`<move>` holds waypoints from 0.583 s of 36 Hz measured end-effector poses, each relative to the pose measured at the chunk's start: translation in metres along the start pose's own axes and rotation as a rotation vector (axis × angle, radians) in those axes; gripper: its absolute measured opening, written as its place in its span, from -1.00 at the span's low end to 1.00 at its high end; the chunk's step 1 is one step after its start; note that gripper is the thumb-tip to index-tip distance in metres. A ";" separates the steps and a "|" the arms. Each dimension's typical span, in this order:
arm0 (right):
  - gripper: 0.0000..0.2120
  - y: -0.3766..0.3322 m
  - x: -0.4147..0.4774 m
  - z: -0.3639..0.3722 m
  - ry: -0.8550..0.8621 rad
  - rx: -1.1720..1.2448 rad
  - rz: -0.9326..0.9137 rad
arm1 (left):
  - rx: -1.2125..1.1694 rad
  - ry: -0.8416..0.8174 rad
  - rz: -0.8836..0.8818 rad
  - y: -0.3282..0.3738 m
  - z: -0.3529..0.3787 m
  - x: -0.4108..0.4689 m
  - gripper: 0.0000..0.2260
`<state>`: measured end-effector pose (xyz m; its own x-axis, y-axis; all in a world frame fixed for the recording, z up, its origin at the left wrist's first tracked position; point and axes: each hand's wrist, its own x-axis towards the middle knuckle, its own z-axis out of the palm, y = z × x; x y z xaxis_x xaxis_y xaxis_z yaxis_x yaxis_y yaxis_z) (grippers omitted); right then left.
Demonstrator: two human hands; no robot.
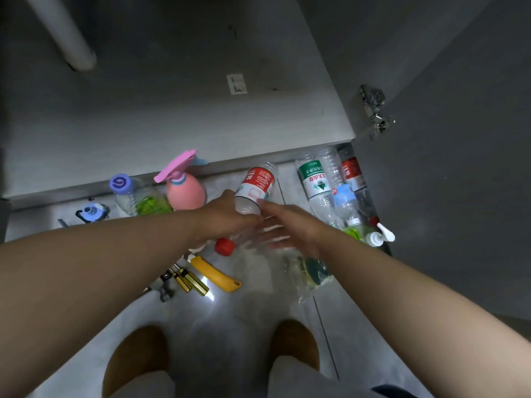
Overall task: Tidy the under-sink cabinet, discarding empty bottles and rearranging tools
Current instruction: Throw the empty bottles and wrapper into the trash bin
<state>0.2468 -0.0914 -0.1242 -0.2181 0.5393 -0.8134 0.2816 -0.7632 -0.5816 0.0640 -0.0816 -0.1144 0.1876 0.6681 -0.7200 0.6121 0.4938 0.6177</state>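
Note:
My left hand (227, 216) grips a clear plastic bottle with a red and white label (257, 183), its red cap (225, 246) pointing toward me. My right hand (284, 225) reaches in beside it, fingers spread over the bottle's neck end; the hand is blurred. To the right lie several empty bottles on the floor: a green-labelled one (313, 182), a blue-capped one (343, 196) and a red-labelled one (353, 173). A yellow utility knife (214, 272) and yellow-handled screwdrivers (191, 281) lie on the floor below my left arm.
A pink spray bottle (185, 188) and a purple-capped bottle (135, 196) stand at the cabinet's front edge, with a blue cap (92, 212) further left. A white pump head (380, 235) and a clear bag (304, 271) lie right. The open door with its hinge (373, 113) stands right. My brown slippers (296, 343) are below.

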 end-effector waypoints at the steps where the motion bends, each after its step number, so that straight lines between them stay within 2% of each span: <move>1: -0.57 -0.002 0.002 -0.007 0.158 -0.152 -0.036 | -0.016 0.004 -0.007 0.000 0.000 0.000 -0.23; 3: -0.68 -0.001 0.011 -0.024 0.529 -0.448 -0.138 | -0.044 0.008 -0.038 -0.001 -0.001 -0.001 -0.24; 4: -0.66 0.000 0.016 -0.033 0.663 -0.552 -0.166 | -0.074 0.003 -0.059 -0.002 -0.001 -0.001 -0.24; 6: -0.51 0.002 0.023 -0.048 0.785 -0.713 -0.126 | -0.143 -0.012 -0.090 -0.005 -0.001 0.000 -0.23; 9: -0.32 0.004 0.034 -0.064 0.795 -0.913 0.036 | -0.227 -0.018 -0.129 -0.010 0.000 0.002 -0.32; 12: -0.27 0.006 0.044 -0.070 0.802 -1.022 0.117 | -0.298 -0.031 -0.174 -0.015 -0.001 0.004 -0.42; 15: -0.25 0.008 0.053 -0.073 0.783 -1.002 0.151 | -0.320 -0.053 -0.179 -0.017 -0.003 0.004 -0.45; 21: -0.22 0.006 0.063 -0.067 0.761 -0.816 0.140 | -0.293 -0.093 -0.179 -0.015 -0.005 0.000 -0.45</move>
<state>0.2976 -0.0383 -0.1803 0.4119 0.7567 -0.5076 0.8470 -0.5235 -0.0931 0.0515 -0.0861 -0.1222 0.1749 0.5091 -0.8428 0.3978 0.7464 0.5335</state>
